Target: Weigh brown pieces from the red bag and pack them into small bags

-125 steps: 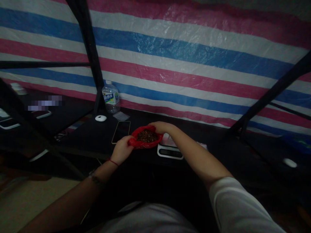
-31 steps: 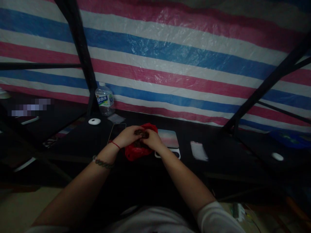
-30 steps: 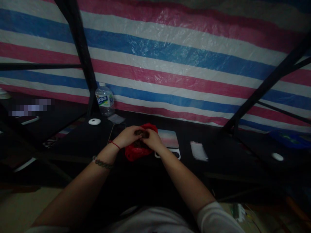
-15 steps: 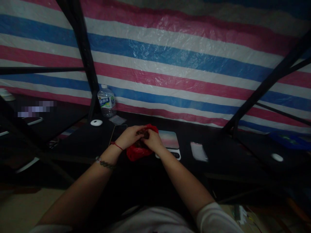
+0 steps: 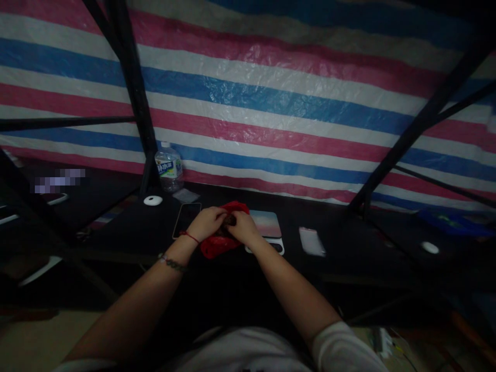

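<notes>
A red plastic bag (image 5: 217, 245) with small dark brown pieces in it sits on the dark table (image 5: 155, 232) in front of me. My left hand (image 5: 205, 223) and my right hand (image 5: 242, 227) are both closed over the bag's mouth, fingertips meeting above the dark contents. A string bracelet and a bead bracelet are on my left wrist. Just right of the bag is a small kitchen scale (image 5: 267, 227) with a pale platform.
A phone (image 5: 186, 219) lies left of the bag, a white round object (image 5: 153, 200) and a water bottle (image 5: 169, 168) behind it. A small clear packet (image 5: 311, 241) lies right of the scale. Black frame poles (image 5: 132, 93) rise before the striped tarp.
Earlier my hands held the bag open by its edges beside the scale; now they are closed together on its mouth. In the last second only the view shifted slightly.
</notes>
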`<state>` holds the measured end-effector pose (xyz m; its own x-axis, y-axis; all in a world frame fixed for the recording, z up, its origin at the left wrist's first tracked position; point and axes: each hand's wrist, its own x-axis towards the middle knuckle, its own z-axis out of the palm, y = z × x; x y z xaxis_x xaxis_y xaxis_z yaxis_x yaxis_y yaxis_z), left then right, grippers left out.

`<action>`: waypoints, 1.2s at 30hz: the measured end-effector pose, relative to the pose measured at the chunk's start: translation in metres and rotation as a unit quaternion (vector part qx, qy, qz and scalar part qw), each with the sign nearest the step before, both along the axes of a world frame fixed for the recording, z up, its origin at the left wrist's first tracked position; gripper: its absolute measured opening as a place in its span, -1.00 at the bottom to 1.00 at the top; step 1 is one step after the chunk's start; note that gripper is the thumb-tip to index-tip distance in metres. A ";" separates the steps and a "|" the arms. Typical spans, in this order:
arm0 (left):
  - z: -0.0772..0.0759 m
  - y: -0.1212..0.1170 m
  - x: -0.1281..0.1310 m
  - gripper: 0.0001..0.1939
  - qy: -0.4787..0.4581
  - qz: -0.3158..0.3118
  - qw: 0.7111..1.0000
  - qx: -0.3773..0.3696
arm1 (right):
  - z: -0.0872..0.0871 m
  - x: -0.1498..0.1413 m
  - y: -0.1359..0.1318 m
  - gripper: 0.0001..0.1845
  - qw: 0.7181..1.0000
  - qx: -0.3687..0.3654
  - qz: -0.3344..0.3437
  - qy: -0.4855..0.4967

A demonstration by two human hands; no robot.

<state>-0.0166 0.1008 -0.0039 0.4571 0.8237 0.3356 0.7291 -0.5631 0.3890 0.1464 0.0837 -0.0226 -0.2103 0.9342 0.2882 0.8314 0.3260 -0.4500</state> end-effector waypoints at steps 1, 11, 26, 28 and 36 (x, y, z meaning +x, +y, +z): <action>0.000 -0.001 0.001 -0.65 -0.007 -0.012 1.000 -0.007 | 0.000 0.001 0.000 -0.68 1.000 0.008 0.009 0.002; -0.009 -0.010 0.008 -0.66 -0.061 -0.014 0.998 -0.029 | -0.011 0.002 0.002 -0.63 0.999 -0.012 0.036 0.031; -0.015 -0.007 0.011 -0.67 -0.020 -0.056 0.998 0.027 | -0.005 0.012 0.001 -0.72 0.998 -0.003 0.023 0.058; -0.016 -0.006 0.012 -0.63 -0.023 -0.055 0.998 0.028 | -0.004 0.013 0.002 -0.70 0.997 0.005 0.008 0.071; -0.019 0.001 0.014 -0.74 -0.021 -0.037 0.999 0.010 | -0.002 0.019 0.003 -0.71 0.996 0.004 0.046 0.082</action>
